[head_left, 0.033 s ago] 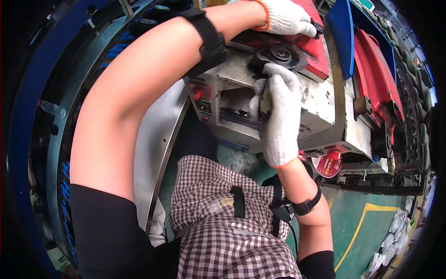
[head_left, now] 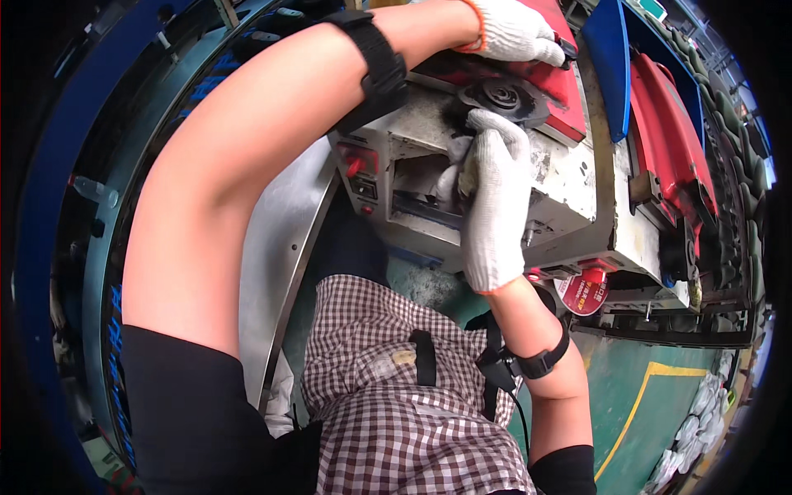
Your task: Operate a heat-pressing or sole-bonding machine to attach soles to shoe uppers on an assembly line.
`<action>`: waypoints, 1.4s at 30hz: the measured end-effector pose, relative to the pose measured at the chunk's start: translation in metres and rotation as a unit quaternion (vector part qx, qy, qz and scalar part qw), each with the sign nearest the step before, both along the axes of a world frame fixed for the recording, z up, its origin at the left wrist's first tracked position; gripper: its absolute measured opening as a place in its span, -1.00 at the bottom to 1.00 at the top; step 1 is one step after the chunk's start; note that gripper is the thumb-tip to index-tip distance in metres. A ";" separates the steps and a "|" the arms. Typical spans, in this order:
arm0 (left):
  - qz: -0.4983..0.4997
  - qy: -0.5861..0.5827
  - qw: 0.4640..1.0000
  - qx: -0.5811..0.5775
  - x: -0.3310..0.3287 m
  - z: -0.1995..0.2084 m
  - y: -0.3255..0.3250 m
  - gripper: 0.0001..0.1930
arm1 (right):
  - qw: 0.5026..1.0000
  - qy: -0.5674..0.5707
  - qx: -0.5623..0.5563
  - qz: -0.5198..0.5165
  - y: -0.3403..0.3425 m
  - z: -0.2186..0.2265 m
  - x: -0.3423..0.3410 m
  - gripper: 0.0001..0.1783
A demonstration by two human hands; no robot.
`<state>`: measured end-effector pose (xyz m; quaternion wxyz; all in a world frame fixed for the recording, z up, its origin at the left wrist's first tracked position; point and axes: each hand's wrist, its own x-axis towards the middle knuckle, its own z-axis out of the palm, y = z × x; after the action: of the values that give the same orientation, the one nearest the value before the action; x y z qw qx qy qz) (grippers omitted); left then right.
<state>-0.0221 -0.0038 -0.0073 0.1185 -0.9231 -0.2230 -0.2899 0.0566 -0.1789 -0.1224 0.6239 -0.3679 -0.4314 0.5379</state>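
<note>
My left hand (head_left: 516,33), in a white knitted glove with an orange cuff, reaches over the top of a machine's red cover (head_left: 565,115). Its fingers are closed at a small black handle (head_left: 567,52) by the cover's edge. My right hand (head_left: 497,198), gloved the same way, is curled at the front of the white machine body (head_left: 569,194), just below a round black disc (head_left: 501,96) with raised rings. The glove's fingertips look grey with dirt. Whatever lies inside that curl is hidden, though a dull tan patch shows.
Left of the machine's front opening sits a red switch (head_left: 356,162). A steel panel (head_left: 276,239) stands beside my legs. To the right are a second red-covered machine (head_left: 672,140), a blue panel (head_left: 609,66) and a rack of dark curved pieces (head_left: 734,132). White bundles (head_left: 693,429) lie on the green floor.
My right hand has shifted slightly left, and its greyed fingertips sit a little further left at the machine's opening. My left hand stays at the black handle.
</note>
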 end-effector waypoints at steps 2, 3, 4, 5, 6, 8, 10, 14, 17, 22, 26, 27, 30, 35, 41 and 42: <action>-0.035 -0.034 0.995 -0.092 -0.002 -0.014 -0.001 -0.72 | 0.989 -0.140 0.037 -0.026 0.009 -0.009 -0.004 -0.64; -0.007 0.043 0.997 -0.067 0.004 0.001 -0.012 -0.68 | 0.959 -0.244 0.131 -0.058 0.025 -0.032 0.005 -0.51; 0.026 0.116 0.992 -0.039 0.002 0.019 -0.023 -0.64 | 0.920 -0.337 0.192 -0.048 0.026 -0.025 0.002 -0.36; 0.001 0.095 0.995 -0.003 0.009 0.008 -0.005 -0.59 | 0.922 -0.349 0.166 -0.028 0.024 -0.021 0.001 -0.32; 0.019 0.095 0.995 -0.002 0.003 0.012 0.002 -0.59 | 0.923 -0.352 0.155 0.003 0.023 -0.012 -0.005 -0.28; 0.025 0.085 0.993 -0.072 -0.007 0.011 0.017 -0.57 | 0.906 -0.387 -0.023 0.171 0.024 0.021 0.007 -0.24; -0.004 0.091 0.992 -0.086 -0.017 0.029 0.016 -0.57 | 0.911 -0.360 -0.035 0.199 0.018 0.043 0.031 -0.35; 0.044 0.122 0.980 -0.154 -0.009 0.073 0.002 -0.60 | 0.909 -0.414 0.037 0.027 0.035 0.045 0.107 -0.59; 0.108 0.075 0.990 -0.050 -0.014 0.086 -0.008 -0.63 | 0.906 -0.421 0.017 0.028 0.053 0.054 0.139 -0.65; 0.057 -0.114 0.990 0.052 -0.022 0.089 -0.003 -0.62 | 0.887 -0.462 0.009 -0.017 0.113 0.054 0.145 -0.60; 0.078 -0.177 0.954 0.231 -0.022 0.058 0.025 -0.65 | 0.821 -0.570 0.034 -0.006 0.179 0.050 0.147 -0.34; 0.085 -0.155 0.951 0.254 -0.024 0.066 0.022 -0.64 | 0.786 -0.616 0.043 -0.026 0.203 0.044 0.154 -0.15; 0.085 -0.158 0.956 0.232 -0.029 0.077 0.020 -0.62 | 0.747 -0.662 0.044 -0.040 0.237 0.048 0.120 0.18; 0.074 -0.160 0.957 0.229 -0.039 0.074 0.024 -0.60 | 0.644 -0.763 0.030 -0.036 0.269 0.052 0.057 0.41; 0.069 -0.314 0.935 0.152 -0.057 -0.003 -0.009 -0.45 | 0.874 -0.485 -0.013 -0.016 0.304 0.029 0.148 -0.48; 0.102 -0.329 0.932 0.113 -0.079 -0.023 -0.019 -0.43 | 0.936 -0.333 -0.108 0.037 0.277 0.048 0.132 -0.52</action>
<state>-0.1009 -0.0233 -0.0300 0.1709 -0.7289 -0.3083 -0.5869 0.1885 0.0982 -0.0749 0.3802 -0.5752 -0.5671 0.4505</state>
